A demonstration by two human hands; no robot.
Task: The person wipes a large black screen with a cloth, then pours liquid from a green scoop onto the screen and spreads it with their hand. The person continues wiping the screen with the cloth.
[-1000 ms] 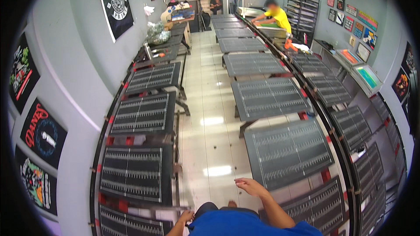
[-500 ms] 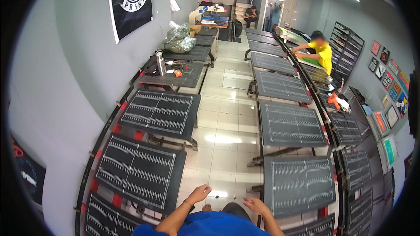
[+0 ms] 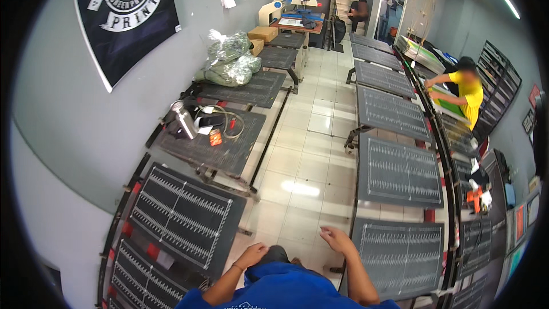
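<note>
1. I'm seeing the left hand (image 3: 251, 254) hanging near a black lined board (image 3: 182, 216); whether it's pinching anything, I cannot tell.
2. The right hand (image 3: 336, 239) is hovering, loosely spread, beside a grey lined board (image 3: 400, 257); swinging wide risks bumping it.
3. Farther, a bottle (image 3: 183, 119) is resting on a bench (image 3: 226, 154); snagging the cable (image 3: 242, 122) could topple it.

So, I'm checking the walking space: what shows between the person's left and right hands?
In the head view, a dark-clothed leg and pale tiled floor show between the left hand and right hand.
</note>
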